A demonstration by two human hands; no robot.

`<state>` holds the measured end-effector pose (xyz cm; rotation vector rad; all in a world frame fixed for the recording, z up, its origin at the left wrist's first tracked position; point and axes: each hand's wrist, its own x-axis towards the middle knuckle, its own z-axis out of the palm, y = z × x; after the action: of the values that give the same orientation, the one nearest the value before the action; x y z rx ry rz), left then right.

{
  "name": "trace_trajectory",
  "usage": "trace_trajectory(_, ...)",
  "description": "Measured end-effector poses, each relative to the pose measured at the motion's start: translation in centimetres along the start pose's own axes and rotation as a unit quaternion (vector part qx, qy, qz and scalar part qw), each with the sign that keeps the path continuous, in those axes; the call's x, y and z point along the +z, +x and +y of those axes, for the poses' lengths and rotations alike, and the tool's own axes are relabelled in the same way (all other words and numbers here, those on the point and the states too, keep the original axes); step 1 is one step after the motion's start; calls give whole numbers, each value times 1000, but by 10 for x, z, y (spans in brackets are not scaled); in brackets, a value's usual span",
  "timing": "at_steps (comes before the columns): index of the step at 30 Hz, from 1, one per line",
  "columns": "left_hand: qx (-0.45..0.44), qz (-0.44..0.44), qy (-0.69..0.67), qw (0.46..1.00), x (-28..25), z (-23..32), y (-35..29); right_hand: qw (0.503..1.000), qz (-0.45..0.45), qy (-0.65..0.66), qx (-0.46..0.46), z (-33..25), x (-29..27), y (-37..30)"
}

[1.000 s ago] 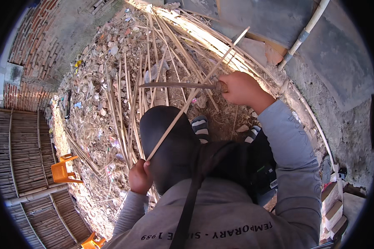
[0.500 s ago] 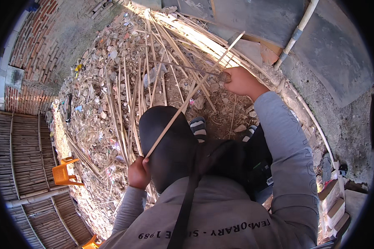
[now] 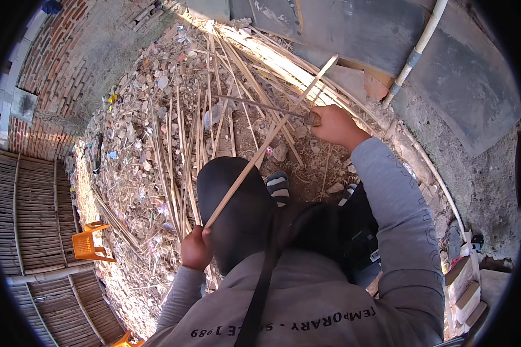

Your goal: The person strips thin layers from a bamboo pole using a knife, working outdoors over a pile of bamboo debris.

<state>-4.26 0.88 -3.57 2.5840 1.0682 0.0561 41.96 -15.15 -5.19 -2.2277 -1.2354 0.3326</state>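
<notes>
My left hand (image 3: 196, 248), low and left of centre, is closed around the near end of a long pale bamboo strip (image 3: 237, 181). The strip slants up and to the right across my dark-clad knee. My right hand (image 3: 337, 125), farther out and to the right, grips the handle of a long knife (image 3: 259, 105). Its thin dark blade points left and crosses the strip near the handle; whether the edge touches it I cannot tell. Several more bamboo strips (image 3: 209, 87) lie on the ground beyond my knees.
Rubble and litter (image 3: 139, 133) cover the ground to the left. An orange plastic chair (image 3: 87, 244) stands by a slatted bamboo wall (image 3: 37, 214). On the right are a pale pole (image 3: 414, 55), dark sheet panels (image 3: 469, 75) and stacked bricks (image 3: 468, 294).
The far end of the bamboo strip has dipped a little. My right hand has shifted slightly nearer with the knife, and both hands keep their grip.
</notes>
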Motion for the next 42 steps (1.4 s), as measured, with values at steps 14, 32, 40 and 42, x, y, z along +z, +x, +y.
trace_trajectory(14,20,-6,-21,1000,-8,-2,1,997,-44,-58,-3,-30,-14,1)
trace_trajectory(32,36,3,20,999,-7,-9,8,995,29,-44,83,29,-20,7)
trace_trajectory(40,55,-7,-38,998,-5,-12,15,997,66,-6,26,27,-19,9)
trace_trajectory(42,61,-6,-20,998,-10,-6,16,994,44,21,97,49,-18,15)
